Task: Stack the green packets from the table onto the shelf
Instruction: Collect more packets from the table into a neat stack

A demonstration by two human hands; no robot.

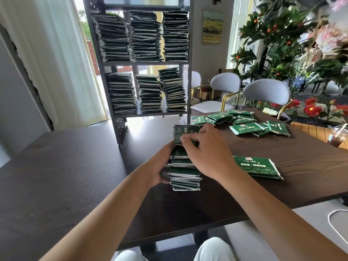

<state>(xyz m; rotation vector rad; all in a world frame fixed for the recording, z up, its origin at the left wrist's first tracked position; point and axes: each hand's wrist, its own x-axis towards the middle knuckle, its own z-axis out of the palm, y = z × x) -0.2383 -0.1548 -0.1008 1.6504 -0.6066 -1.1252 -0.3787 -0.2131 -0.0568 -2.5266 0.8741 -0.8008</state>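
Dark wooden table [75,166] beneath, both hands steady a tall pile of packets [184,166] (shelf [146,63] straight beyond): left hand [162,164] grips its side, right hand [205,147] pinches the top.

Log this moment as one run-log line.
left hand: grips stack side | right hand: fingers on stack top | loose packets: on table | shelf: part filled

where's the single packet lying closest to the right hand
In the head view, the single packet lies flat on the dark table, right of the right hand and the held stack.
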